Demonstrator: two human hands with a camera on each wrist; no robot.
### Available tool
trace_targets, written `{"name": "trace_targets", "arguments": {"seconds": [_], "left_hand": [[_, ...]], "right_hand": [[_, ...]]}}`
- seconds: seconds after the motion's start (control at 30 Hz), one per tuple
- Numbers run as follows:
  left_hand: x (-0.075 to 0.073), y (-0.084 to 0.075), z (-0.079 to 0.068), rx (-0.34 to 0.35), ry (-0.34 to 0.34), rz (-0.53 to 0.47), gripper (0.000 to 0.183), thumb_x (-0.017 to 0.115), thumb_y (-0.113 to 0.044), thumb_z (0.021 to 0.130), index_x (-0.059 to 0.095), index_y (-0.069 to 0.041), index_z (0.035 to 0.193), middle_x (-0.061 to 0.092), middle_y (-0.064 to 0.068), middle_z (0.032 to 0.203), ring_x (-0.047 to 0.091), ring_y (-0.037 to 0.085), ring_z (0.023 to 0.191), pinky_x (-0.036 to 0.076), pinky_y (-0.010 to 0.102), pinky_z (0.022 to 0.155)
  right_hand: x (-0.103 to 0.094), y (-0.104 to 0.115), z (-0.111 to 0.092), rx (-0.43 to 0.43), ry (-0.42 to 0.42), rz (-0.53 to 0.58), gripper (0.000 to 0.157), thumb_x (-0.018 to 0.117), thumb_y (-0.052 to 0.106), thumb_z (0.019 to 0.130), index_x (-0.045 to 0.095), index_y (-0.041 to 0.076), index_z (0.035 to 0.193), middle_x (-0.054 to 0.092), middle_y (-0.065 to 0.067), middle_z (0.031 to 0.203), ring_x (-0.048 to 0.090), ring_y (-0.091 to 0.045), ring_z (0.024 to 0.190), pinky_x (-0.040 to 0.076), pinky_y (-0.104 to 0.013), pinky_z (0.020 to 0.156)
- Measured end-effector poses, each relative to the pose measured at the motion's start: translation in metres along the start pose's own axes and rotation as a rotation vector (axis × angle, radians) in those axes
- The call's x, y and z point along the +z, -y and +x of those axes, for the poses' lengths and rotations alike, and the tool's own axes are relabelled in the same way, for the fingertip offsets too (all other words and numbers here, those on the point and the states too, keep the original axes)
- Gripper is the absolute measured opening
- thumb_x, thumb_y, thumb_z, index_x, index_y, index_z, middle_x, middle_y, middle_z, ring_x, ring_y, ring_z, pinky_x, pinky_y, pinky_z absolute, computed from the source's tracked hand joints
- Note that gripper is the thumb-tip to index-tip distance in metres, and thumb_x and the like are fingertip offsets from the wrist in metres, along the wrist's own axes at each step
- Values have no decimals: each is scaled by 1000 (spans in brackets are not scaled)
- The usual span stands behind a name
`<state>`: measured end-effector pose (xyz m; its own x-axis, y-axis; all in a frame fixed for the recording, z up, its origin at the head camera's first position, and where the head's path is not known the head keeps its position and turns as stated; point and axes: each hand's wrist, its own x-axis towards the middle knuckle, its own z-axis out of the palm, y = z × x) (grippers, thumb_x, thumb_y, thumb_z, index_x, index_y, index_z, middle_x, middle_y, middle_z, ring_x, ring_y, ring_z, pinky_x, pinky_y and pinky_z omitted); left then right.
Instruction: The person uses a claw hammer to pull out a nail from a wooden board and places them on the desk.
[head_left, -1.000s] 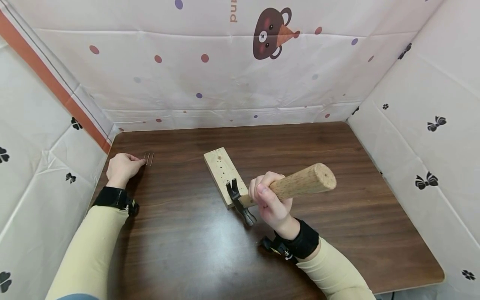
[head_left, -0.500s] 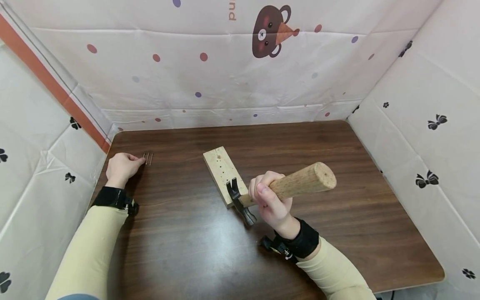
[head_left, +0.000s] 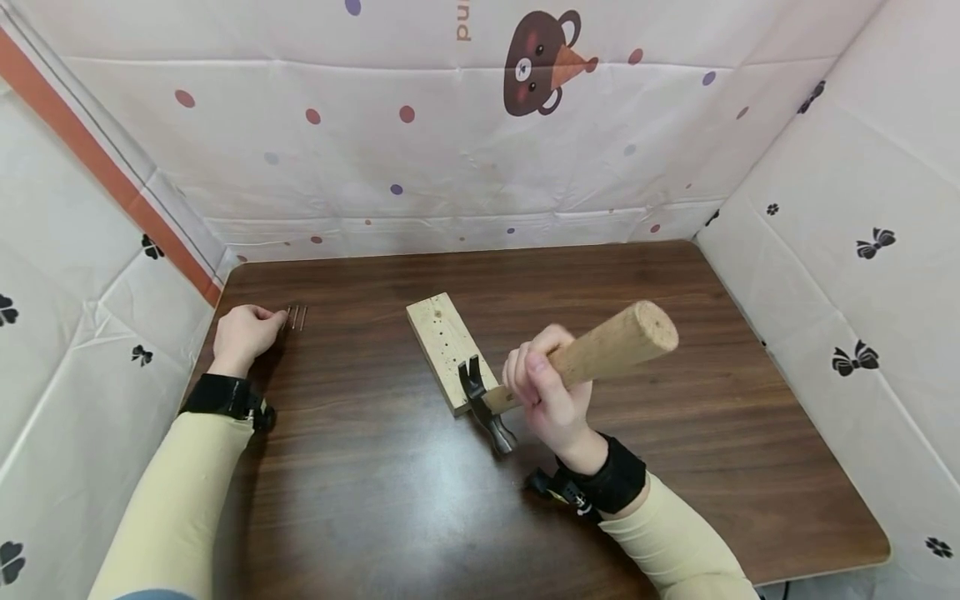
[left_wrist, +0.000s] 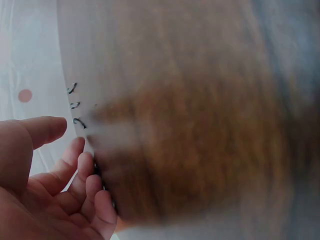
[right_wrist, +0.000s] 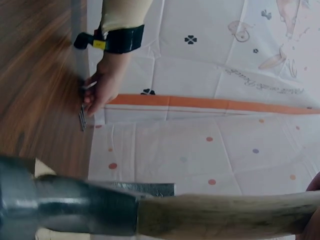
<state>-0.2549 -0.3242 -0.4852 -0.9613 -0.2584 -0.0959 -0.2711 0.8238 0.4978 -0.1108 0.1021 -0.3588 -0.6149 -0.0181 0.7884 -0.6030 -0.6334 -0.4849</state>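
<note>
My left hand (head_left: 246, 339) reaches to the far left of the table, fingertips right beside three thin nails (head_left: 297, 317). In the left wrist view a gap shows between thumb (left_wrist: 52, 129) and index finger, the other fingers loosely bent; the nails (left_wrist: 75, 105) lie just beyond them. My right hand (head_left: 551, 387) grips a claw hammer by its wooden handle (head_left: 615, 343), butt end raised. The hammer's dark metal head (head_left: 487, 406) overlaps the near end of a pale wood block (head_left: 442, 333) marked with a row of dark dots. The hammer (right_wrist: 85, 205) fills the bottom of the right wrist view.
The brown wood-grain table (head_left: 360, 467) has white printed sheeting behind it and on both sides. An orange stripe (head_left: 112, 162) runs down the left sheet to the table's back corner. Black wrist straps with small cameras (head_left: 225, 398) sit on both wrists.
My right hand has moved slightly right and up with the hammer, its handle end rising. The left fingertips have drawn back a little from the nails. The block stays put.
</note>
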Motion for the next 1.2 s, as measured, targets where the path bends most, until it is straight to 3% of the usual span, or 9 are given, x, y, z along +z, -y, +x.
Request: {"name": "trace_targets", "arguments": {"seconds": [0.17,0.3,0.43,0.63,0.77,0.9,1.2], "left_hand": [[-2,3,-1,20,-33,-79,53,49,-47,98,61,2,114,61,27,115,53,42,104,46,56,85],[-6,3,-4,28,-95,-127,54,46,-47,99,55,0,124,61,24,112,56,38,100,46,52,81],[-11,-1,-11,36,-167,-163,51,46,-45,100,54,-3,128,61,18,104,56,33,91,43,44,71],[-14,-15,-25,76,-271,-234,43,49,-37,100,56,-5,128,60,13,96,53,26,81,39,39,68],[-12,-24,-29,131,-318,-266,36,52,-33,99,60,-8,124,62,9,91,52,17,75,39,36,67],[-7,-36,-33,214,-315,-292,32,54,-29,99,63,-9,122,65,9,90,51,12,74,40,34,66],[0,-59,-49,358,-265,-332,29,54,-26,100,63,-8,120,64,6,88,53,18,76,40,34,67]], "right_hand": [[-12,8,5,102,-123,-22,25,56,26,103,39,8,97,32,1,51,29,-10,41,27,-28,38],[-24,20,7,176,-241,-67,27,62,30,99,49,6,98,43,-2,55,38,-15,46,38,-27,46],[-35,32,11,208,-339,-197,38,65,37,93,56,1,100,53,-7,63,50,-20,54,48,-26,55],[-57,46,18,312,-414,-396,45,56,44,95,54,0,94,55,-8,70,54,-20,60,50,-24,57],[-82,55,25,467,-430,-448,46,50,49,98,52,3,94,53,-5,72,52,-18,63,50,-23,58],[-115,59,35,636,-382,-462,48,43,52,99,49,4,99,49,-1,71,47,-14,62,46,-24,57],[-191,39,40,1098,-389,-358,52,43,57,99,48,6,97,49,2,66,46,-10,56,43,-22,50]]}}
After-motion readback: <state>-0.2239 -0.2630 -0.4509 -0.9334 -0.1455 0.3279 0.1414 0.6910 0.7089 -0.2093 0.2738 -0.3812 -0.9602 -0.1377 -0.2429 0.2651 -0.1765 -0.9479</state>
